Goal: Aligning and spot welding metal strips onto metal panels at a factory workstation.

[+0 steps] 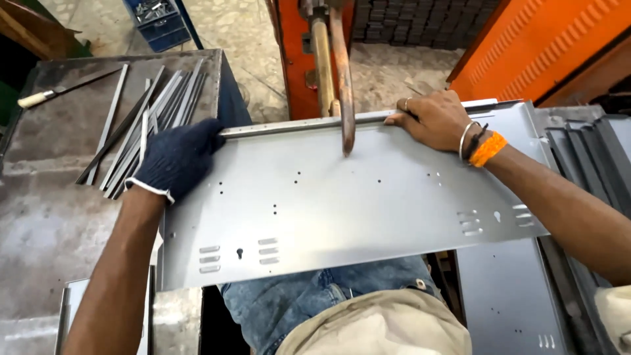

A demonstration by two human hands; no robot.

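A large grey sheet-metal panel with punched holes and louvre slots lies across my lap, tilted a little. My left hand, in a dark blue glove, grips the panel's far left corner. My bare right hand, with a ring and an orange wristband, presses on the far edge, where a narrow metal strip lies along the panel. A copper welding electrode arm comes down from the orange machine, and its tip touches the panel near the strip.
Several thin metal strips lie on the steel table at my left, with a white-handled tool behind them. Stacked grey panels sit at right, another panel below. A blue crate stands on the floor.
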